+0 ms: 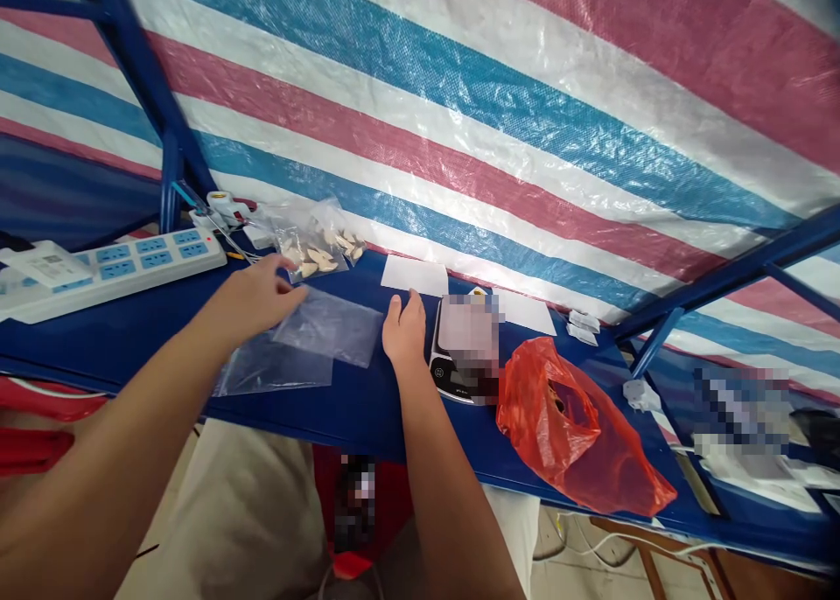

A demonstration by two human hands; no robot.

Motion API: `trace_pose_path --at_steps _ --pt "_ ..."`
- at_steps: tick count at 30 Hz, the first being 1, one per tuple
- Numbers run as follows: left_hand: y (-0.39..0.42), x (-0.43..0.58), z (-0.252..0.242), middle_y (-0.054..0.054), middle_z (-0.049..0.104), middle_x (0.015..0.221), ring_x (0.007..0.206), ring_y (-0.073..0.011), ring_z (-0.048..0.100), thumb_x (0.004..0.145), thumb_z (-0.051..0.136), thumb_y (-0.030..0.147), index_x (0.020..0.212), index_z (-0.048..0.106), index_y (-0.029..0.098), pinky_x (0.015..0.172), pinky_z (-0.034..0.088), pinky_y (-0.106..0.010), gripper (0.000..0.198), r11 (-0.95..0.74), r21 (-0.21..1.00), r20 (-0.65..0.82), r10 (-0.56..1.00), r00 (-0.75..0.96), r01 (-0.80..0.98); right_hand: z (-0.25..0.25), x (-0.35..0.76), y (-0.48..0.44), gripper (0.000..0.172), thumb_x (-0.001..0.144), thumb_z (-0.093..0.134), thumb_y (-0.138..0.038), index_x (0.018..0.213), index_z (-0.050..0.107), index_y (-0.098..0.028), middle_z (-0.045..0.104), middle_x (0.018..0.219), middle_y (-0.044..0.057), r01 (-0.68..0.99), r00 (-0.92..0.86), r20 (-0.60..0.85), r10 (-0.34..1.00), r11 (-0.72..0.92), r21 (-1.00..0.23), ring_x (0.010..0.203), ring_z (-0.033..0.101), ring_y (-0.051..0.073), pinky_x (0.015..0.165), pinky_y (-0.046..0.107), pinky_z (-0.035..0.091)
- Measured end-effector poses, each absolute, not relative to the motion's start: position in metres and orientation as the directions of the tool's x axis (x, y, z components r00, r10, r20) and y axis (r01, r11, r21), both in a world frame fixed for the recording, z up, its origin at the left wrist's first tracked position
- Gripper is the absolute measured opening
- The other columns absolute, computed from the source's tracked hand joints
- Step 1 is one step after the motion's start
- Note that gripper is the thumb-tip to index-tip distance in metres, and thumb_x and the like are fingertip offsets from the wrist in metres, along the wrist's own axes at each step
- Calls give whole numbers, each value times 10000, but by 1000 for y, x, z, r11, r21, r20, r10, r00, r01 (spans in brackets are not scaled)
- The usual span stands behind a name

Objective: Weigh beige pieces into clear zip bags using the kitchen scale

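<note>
My left hand is over the table's left part, fingers bent, with a gap between thumb and fingers. Its thumb is at the upper edge of a flat clear plastic bag, which overlaps a second clear bag. Just beyond that hand stand clear bags of pale, wedge-like pieces. My right hand is held sideways over the table, thumb and fingers apart and nothing in them. Close to its right is a digital kitchen scale; part of its top is blurred out.
A long white power strip lies at the left. To the right of the scale sits a red plastic bag. White paper sheets lie at the back, near small white packets. Blue metal bars and a striped sheet enclose the table.
</note>
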State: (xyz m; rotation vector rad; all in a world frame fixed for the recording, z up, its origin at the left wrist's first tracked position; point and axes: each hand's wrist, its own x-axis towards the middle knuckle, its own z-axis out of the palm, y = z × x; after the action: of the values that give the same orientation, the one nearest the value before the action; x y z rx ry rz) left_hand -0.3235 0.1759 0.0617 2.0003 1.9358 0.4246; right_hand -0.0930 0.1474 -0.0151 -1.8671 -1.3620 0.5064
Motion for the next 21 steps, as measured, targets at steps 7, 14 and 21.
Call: trace_pose_path --at_steps 7,14,21 --pt "125 -404 20 -75 763 986 1029 -339 745 824 432 710 1383 527 144 751 474 -397 801 231 299 -58 973 -224 926 -15 -93 147 638 1104 286 -431 1574 433 -24 493 1609 241 629 342 113 933 -138 -765 1531 428 314 1256 452 328" --pt "97 -358 27 -138 754 1179 1121 -401 696 980 308 586 1406 520 167 840 531 -479 635 255 243 -100 966 -238 936 -7 -112 132 476 1097 357 -346 1453 564 -107 618 1482 188 695 242 217 946 -13 -719 1426 527 267 1210 409 381" --pt "103 -354 20 -135 751 1171 1109 -380 699 949 375 620 1354 541 168 852 537 -460 629 228 289 -89 973 -211 930 -2 -110 132 381 1115 356 -326 1304 631 -144 749 1218 140 745 144 161 977 0 -667 1181 690 256 1012 365 488"
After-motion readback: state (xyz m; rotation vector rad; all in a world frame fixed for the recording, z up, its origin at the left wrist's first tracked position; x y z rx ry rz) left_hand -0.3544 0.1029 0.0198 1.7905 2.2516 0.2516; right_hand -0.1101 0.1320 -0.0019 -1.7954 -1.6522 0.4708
